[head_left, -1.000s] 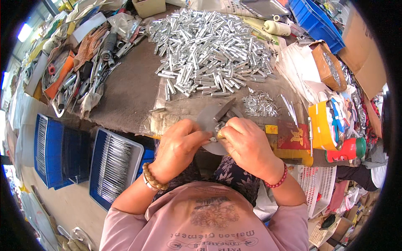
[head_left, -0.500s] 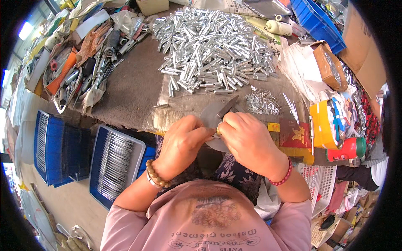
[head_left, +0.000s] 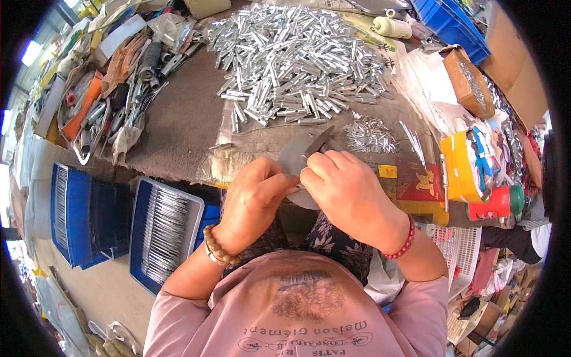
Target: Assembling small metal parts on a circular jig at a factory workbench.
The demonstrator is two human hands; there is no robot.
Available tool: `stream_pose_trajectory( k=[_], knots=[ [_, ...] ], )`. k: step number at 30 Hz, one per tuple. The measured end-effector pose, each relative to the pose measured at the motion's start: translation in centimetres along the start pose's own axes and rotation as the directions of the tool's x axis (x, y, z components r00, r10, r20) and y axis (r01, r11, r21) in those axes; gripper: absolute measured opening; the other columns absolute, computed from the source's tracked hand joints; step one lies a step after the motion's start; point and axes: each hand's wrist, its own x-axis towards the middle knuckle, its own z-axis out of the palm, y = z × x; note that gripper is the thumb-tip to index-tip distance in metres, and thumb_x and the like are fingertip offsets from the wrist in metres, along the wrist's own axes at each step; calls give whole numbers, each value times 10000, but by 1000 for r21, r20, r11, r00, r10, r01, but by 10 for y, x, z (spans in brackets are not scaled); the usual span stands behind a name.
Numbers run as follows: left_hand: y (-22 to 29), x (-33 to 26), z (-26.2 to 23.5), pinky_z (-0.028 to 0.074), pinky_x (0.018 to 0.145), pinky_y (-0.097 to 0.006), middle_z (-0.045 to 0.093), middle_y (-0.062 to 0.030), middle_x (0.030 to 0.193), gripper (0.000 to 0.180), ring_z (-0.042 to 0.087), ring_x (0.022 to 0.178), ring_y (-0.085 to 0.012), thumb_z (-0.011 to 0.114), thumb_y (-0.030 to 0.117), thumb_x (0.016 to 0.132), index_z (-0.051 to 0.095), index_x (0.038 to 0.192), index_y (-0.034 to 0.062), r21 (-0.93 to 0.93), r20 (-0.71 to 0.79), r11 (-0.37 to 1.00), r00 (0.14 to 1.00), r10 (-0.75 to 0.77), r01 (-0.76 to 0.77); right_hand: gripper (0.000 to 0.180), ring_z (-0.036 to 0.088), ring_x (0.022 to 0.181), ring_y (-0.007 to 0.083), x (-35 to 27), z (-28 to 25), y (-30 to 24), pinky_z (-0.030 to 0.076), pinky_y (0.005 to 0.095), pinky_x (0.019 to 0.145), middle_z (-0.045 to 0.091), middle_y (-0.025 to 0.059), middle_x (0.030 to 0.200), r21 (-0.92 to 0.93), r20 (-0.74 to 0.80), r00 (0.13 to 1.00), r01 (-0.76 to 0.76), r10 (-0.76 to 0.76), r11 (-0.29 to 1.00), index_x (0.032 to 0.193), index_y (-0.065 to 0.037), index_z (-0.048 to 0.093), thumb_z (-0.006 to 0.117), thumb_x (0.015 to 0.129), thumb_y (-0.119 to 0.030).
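Note:
My left hand (head_left: 254,193) and my right hand (head_left: 351,193) meet at the near edge of the bench, thumbs and fingers curled in a pinch. Whatever sits between the fingertips is hidden or too small to name. Under and behind the fingers shows a round grey metal disc (head_left: 291,156). A dark, pointed, blade-like piece (head_left: 319,141) juts past my right fingers over the disc; whether it is held or fixed I cannot tell. Just beyond lie a big heap of silver metal tubes (head_left: 297,65) and a smaller pile of tiny metal pins (head_left: 370,133).
On the left, blue bins (head_left: 89,214) stand below bench level, one blue tray (head_left: 138,262) holding rows of thin metal rods (head_left: 163,229). Mixed tools (head_left: 122,101) crowd the bench's left. A red card (head_left: 419,181), yellow box (head_left: 461,169) and red jar (head_left: 496,202) sit at right.
The view has shifted slightly. Both hands stay together over the disc; my right fingers have moved a little and the fingertips now meet slightly farther left.

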Motion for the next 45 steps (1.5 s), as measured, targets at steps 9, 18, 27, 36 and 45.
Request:
stream_pose_trajectory(
  k=[9,18,27,36,45],
  knots=[
    [0,3,0,500,691,-438,629,-91,885,177,636,814,-327,829,74,813,787,984,94,11,-15,1000,1000,8,-8,83,626,881,246,-2,6,-5,532,388,792,553,70,863,-120,-12,999,-39,38,992,848,-87,621,682,824,-137],
    [-2,2,0,506,707,-378,634,-63,900,248,640,827,-272,862,95,801,819,1044,118,7,4,1000,1000,15,-15,459,651,920,318,-50,-2,21,551,445,823,640,103,1007,-38,-91,918,-390,386,920,1251,-66,707,775,798,-34],
    [-6,1,-2,509,723,-383,641,-68,915,250,648,842,-275,845,71,818,810,1062,110,1,24,1000,999,27,-27,567,674,803,298,-79,-13,-17,565,401,656,592,113,1032,183,-278,869,-371,410,910,1365,-163,723,727,834,36],
    [-5,1,-6,516,728,-377,638,-72,922,245,647,843,-269,840,55,825,807,1063,98,-1,52,1000,999,15,-15,575,671,785,283,-77,-6,-19,568,387,642,609,98,1024,181,-211,900,-346,380,920,1353,-163,740,750,804,6],
    [-6,-1,-6,522,737,-372,641,-74,927,254,653,849,-268,843,45,825,804,1072,91,-19,50,1000,998,24,-23,574,664,734,326,-80,-9,-32,560,401,657,624,113,953,187,-69,898,-416,434,890,1398,-139,700,740,848,20]
  ],
)
